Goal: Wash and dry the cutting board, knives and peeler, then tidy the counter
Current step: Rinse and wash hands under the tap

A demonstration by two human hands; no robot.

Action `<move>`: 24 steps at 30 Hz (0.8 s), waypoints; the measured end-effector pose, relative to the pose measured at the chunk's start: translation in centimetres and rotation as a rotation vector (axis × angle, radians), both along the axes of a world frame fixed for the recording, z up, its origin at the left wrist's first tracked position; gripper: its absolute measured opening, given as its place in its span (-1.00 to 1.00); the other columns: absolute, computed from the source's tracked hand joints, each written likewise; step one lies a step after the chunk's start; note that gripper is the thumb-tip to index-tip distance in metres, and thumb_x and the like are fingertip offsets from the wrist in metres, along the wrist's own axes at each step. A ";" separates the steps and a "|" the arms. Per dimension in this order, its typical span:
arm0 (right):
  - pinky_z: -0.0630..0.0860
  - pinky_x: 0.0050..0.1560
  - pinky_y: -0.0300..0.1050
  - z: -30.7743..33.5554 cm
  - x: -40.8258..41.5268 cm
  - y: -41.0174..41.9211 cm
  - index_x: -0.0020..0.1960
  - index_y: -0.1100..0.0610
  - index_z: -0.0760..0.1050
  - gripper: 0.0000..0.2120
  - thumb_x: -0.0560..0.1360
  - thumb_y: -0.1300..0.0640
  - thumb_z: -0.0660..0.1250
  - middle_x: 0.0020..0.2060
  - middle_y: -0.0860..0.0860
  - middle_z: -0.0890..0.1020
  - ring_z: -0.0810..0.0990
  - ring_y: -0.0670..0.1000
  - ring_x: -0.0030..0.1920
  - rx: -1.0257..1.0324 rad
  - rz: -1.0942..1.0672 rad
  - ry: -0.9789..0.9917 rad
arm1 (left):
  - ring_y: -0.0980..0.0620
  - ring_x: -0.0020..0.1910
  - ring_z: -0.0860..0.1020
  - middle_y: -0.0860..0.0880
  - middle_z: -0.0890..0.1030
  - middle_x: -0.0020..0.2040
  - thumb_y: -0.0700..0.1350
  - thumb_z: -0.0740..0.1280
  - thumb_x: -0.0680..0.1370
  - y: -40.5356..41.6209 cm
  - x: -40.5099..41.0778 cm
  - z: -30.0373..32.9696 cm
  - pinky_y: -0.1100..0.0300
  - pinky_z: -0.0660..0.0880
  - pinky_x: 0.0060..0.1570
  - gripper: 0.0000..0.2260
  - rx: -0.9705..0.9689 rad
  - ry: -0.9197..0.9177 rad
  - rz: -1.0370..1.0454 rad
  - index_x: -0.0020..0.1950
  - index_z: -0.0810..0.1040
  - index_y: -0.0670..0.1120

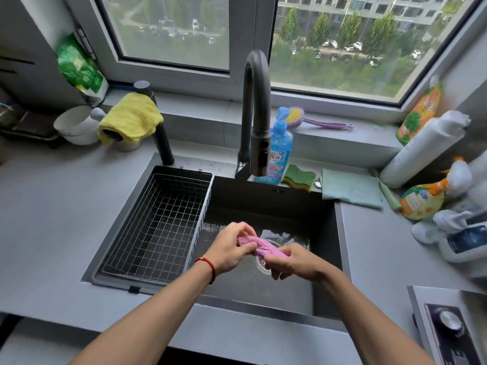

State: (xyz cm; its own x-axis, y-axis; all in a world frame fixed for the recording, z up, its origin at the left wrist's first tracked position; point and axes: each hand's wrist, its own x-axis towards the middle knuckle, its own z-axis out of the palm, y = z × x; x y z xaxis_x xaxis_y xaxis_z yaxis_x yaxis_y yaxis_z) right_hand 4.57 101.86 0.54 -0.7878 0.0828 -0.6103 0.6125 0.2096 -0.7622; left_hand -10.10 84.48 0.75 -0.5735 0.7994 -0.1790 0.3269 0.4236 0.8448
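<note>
Gripping a rolled pink cloth point(261, 247) at both ends, your left hand point(232, 250) and right hand point(297, 263) curl their fingers tightly round it, both forearms reaching up from the bottom of the frame. Its long axis runs from upper left to lower right, low in the middle of the frame, over the dark sink point(324, 259) and its drain. A wire basket point(160, 222) sits just left; the faucet point(257, 111) arches above.
</note>
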 end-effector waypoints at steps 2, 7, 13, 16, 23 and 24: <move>0.63 0.08 -0.04 0.0 0.1 -0.3 0.03 0.09 0.70 -0.47 0.54 -0.37 0.30 -0.03 0.14 0.74 0.72 0.09 0.06 -0.184 -0.083 0.017 | 0.10 0.02 0.57 0.04 0.54 0.05 -0.16 0.47 0.55 -0.6 -0.5 1.0 0.24 0.54 0.00 -0.87 0.073 0.089 0.002 0.02 0.57 0.03; 0.56 0.24 0.12 0.9 -1.7 -2.7 0.27 0.00 0.66 -0.71 0.59 -0.02 0.39 0.10 0.00 0.72 0.69 -0.01 0.08 -0.285 -0.407 0.221 | 0.02 -0.05 0.59 0.03 0.61 -0.06 -0.29 0.52 0.47 -2.5 -1.4 2.3 0.06 0.56 -0.02 -0.81 0.200 0.204 0.020 -0.04 0.59 -0.06; 0.67 0.10 0.05 1.8 -4.5 -6.4 0.17 0.17 0.63 -0.80 0.57 0.31 0.38 0.00 0.14 0.74 0.71 0.19 0.08 -0.089 -0.635 0.360 | -0.01 0.09 0.62 -0.18 0.58 0.24 -0.30 0.51 0.48 -3.2 -1.7 1.1 0.13 0.61 0.01 -0.50 0.314 -0.699 0.464 0.36 0.43 -0.13; 0.67 0.07 0.03 1.7 -5.2 -7.7 0.07 0.18 0.55 -0.88 0.55 0.28 0.39 -0.03 0.14 0.71 0.71 0.15 0.05 0.086 -0.575 0.302 | -0.13 0.15 0.62 -0.26 0.57 0.28 -0.36 0.47 0.50 -3.0 -2.0 -0.4 -0.01 0.63 0.12 -0.51 0.302 -0.666 0.402 0.39 0.44 -0.17; 0.63 0.05 0.13 2.2 -3.7 -5.6 0.13 0.29 0.51 -0.87 0.61 0.27 0.35 0.04 0.28 0.66 0.70 0.17 0.00 -0.238 -0.937 0.405 | 0.08 -0.42 0.45 0.09 0.54 -0.36 0.18 0.48 0.50 -4.0 -4.0 -1.4 0.19 0.40 -0.38 -0.68 0.056 -0.333 0.425 -0.09 0.61 -0.08; 0.65 0.10 0.17 2.3 -3.7 -5.4 0.16 0.25 0.51 -0.86 0.62 0.24 0.34 0.07 0.26 0.65 0.69 0.21 0.05 -0.233 -0.903 0.415 | 0.09 -0.40 0.44 0.14 0.49 -0.43 0.22 0.43 0.52 -4.1 -4.1 -1.7 0.18 0.42 -0.29 -0.62 -0.040 -0.240 0.426 -0.18 0.61 -0.10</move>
State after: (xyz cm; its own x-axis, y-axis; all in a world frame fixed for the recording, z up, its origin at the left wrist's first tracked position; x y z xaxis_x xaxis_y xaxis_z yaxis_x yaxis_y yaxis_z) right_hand 0.88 96.51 2.79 -0.6431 0.6646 -0.3804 0.1468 -0.3806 -0.9130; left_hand -14.16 80.34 -0.92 -0.7873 0.4922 -0.3714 -0.0843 0.5108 0.8556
